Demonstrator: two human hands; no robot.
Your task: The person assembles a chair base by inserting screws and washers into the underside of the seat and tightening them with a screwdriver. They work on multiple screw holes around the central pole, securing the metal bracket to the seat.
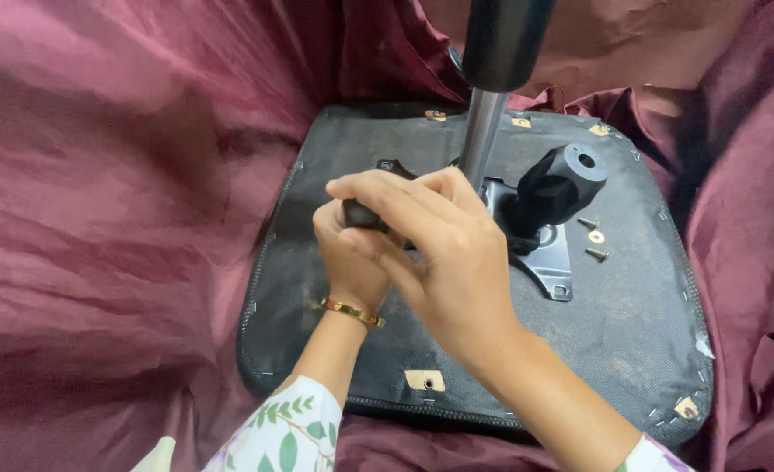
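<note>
At the bottom of the frame two forearms come in, the left one with a white sleeve printed with green leaves and a gold bracelet on the wrist. Just above, in the centre, both hands meet over the underside of an upturned chair seat, which is covered with dark grey fabric stapled along the edge. The right hand lies in front, its fingers curled and closed over the left hand. The left hand's fingers are wrapped around a black knob or handle, which shows only a little between the two hands, in the middle of the frame; what it is fixed to is hidden.

Behind the hands a black metal plate is mounted on the seat, with a thick black lever rising to the right. Right of the plate, two screws and a small washer lie loose on the fabric. A shiny metal column goes up from the plate to a black cylinder at the top centre. Dark red cloth surrounds the seat on all sides.
</note>
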